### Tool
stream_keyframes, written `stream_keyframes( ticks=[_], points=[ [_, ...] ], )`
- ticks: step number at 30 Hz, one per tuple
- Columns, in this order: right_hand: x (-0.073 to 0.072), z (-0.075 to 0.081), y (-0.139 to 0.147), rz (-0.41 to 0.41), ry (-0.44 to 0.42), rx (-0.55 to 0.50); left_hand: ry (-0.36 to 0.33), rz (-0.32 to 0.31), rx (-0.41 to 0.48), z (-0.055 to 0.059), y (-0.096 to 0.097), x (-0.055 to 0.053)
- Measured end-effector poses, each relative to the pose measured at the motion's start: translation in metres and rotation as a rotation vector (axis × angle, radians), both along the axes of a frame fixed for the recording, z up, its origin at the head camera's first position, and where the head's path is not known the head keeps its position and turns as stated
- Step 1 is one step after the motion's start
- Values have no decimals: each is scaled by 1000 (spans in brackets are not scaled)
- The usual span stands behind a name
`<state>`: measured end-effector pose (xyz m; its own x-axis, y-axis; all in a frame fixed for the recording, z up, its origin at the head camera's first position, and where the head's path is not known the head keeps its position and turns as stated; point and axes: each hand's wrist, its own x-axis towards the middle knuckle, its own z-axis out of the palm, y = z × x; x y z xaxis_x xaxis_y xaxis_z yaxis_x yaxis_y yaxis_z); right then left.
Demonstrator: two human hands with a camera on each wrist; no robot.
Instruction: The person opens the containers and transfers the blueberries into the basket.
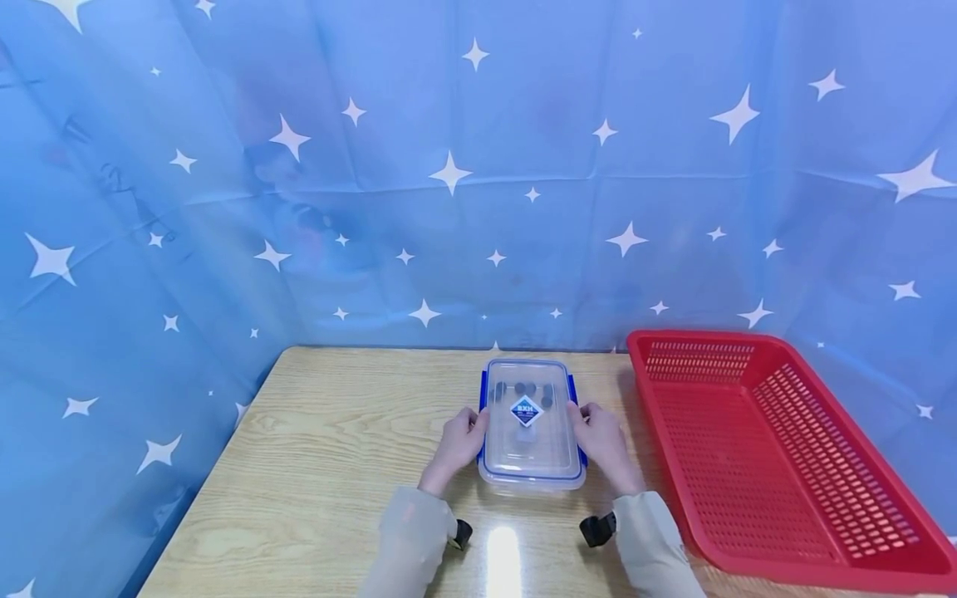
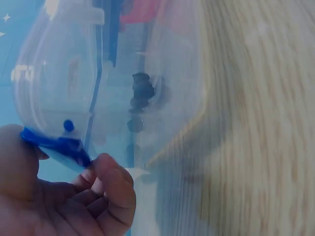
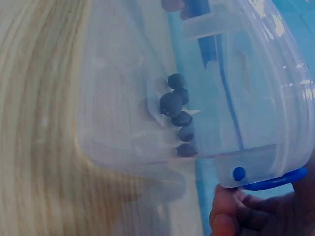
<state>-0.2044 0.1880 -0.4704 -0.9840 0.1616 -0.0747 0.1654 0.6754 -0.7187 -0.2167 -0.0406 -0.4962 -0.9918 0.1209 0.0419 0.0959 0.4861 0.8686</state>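
A clear plastic food container (image 1: 531,453) with a blue-edged lid and blue side clips lies flat near the table's far edge. A blue diamond label (image 1: 527,410) is on the lid. Through the wall show several small dark round things (image 3: 171,104) that look like blueberries. My left hand (image 1: 461,440) grips the container's left side, thumb and fingers around the blue clip (image 2: 59,147). On the opposite side my right hand (image 1: 602,442) holds the container in the same way, fingers at the other clip (image 3: 275,180).
A large red plastic basket (image 1: 736,453) with slotted walls stands on the right of the wooden table (image 1: 321,465). Behind the table hangs a blue curtain (image 1: 389,216) with white stars. Dark wrist cameras (image 1: 598,530) sit on both wrists.
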Motion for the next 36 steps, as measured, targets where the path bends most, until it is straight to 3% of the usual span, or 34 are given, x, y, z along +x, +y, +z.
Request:
stream_keyframes(
  ticks=[4, 8, 16, 21, 27, 31, 36],
  points=[
    [1, -7, -2, 14, -67, -91, -99, 8, 28, -1, 3, 2],
    [1, -11, -4, 14, -66, -165, -131, 7, 40, -1, 4, 3],
    [-1, -9, -6, 11, -53, -100, -183, 2, 48, 4, 5, 3],
    [-3, -8, -4, 29, -22, -48, -199, 10, 56, 8, 6, 2],
    [-4, -12, 0, -13, 48, 7, -209, -3, 59, 7, 8, -1],
    [-6, -15, 1, -34, 28, -30, -176, -3, 25, 6, 7, -3],
    [-9, -23, 6, -37, -37, -84, -184, 11, 25, 6, 7, -2]
  ],
)
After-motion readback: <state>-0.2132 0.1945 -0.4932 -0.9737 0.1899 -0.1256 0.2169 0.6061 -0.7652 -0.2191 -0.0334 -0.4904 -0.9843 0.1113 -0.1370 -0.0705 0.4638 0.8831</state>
